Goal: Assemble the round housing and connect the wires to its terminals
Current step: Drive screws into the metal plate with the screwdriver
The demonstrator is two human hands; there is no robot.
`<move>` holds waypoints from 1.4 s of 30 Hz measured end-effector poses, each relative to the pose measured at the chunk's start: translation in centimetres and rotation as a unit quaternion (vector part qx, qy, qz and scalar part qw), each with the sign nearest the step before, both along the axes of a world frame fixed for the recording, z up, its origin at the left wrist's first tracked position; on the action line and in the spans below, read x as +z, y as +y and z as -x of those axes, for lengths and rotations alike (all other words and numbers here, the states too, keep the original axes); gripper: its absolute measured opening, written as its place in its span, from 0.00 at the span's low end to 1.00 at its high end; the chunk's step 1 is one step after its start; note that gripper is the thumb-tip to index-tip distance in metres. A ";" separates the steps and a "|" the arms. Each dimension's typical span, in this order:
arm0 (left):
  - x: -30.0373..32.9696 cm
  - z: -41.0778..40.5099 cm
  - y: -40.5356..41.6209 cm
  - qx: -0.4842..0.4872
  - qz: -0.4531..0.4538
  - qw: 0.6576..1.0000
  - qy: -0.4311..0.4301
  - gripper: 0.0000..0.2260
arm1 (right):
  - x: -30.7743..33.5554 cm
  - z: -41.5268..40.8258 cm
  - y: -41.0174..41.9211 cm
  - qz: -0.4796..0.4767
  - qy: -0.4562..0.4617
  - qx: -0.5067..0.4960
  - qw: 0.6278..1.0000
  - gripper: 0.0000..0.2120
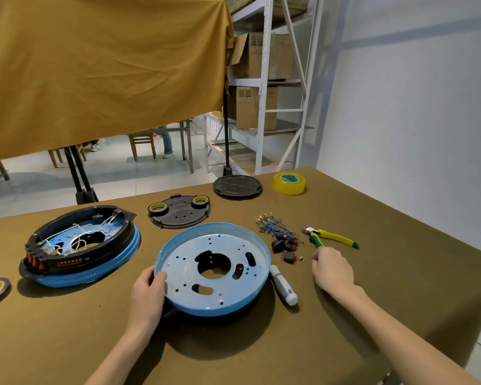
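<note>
Housing (214, 269) sits mid-bench, my left hand (147, 291) gripping its rim. My right hand (332, 269), grip loosely curled and holding nothing, nears the switches (285, 245) and wires (272, 226). Risk: tangled wires dragging the loose parts.

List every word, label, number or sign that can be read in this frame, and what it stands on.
None can be read.
Cardboard boxes on the shelves: dark printed marks, too small and blurred.
Assembled housing on the left: a red strip of marks on its black side wall, blurred.
Yellow tape roll: no print visible.
</note>
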State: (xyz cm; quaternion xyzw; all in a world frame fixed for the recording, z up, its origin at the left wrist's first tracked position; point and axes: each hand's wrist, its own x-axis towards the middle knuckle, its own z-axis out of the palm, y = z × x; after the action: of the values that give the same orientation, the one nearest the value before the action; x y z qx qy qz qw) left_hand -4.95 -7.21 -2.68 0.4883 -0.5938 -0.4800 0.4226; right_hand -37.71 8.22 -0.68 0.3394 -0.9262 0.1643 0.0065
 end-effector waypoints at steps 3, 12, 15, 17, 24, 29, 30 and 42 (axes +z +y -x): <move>-0.1 0.0 0.0 -0.001 0.002 1.000 0.000 0.09 | -0.1 0.4 0.0 0.014 0.007 0.031 0.999 0.08; 0.8 -0.9 -1.1 -0.022 0.081 0.995 -0.052 0.20 | 0.4 1.0 -1.3 -0.020 -0.005 0.168 0.986 0.14; 0.9 -1.4 -1.7 -0.046 0.093 0.991 -0.078 0.21 | 0.1 1.3 -1.2 -0.021 0.020 0.185 0.982 0.12; 1.2 -1.7 -1.7 -0.062 0.083 0.991 -0.084 0.20 | -0.2 1.5 -0.9 -0.025 0.030 0.196 0.980 0.10; 4.5 -0.9 2.3 -0.156 0.331 0.913 -0.183 0.21 | -0.2 0.5 -1.4 0.146 -0.053 0.142 0.978 0.03; 4.8 1.7 4.3 -0.364 0.353 0.797 -0.327 0.29 | 1.4 -1.2 -2.9 0.275 -0.164 0.115 0.940 0.02; 4.9 1.9 4.3 -0.361 0.370 0.786 -0.339 0.29 | 1.7 -1.6 -3.1 0.292 -0.203 0.117 0.927 0.02; 7.4 1.7 2.9 -0.186 0.478 0.842 -0.170 0.17 | 4.8 -4.0 -4.2 0.402 -0.687 0.042 0.603 0.08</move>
State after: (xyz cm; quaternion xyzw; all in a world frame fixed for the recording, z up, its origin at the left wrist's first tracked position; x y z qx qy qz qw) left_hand -6.70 -4.31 4.71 0.1804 -0.8917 -0.1159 0.3985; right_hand -33.76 4.02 4.17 0.1280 -0.4831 0.7054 -0.5027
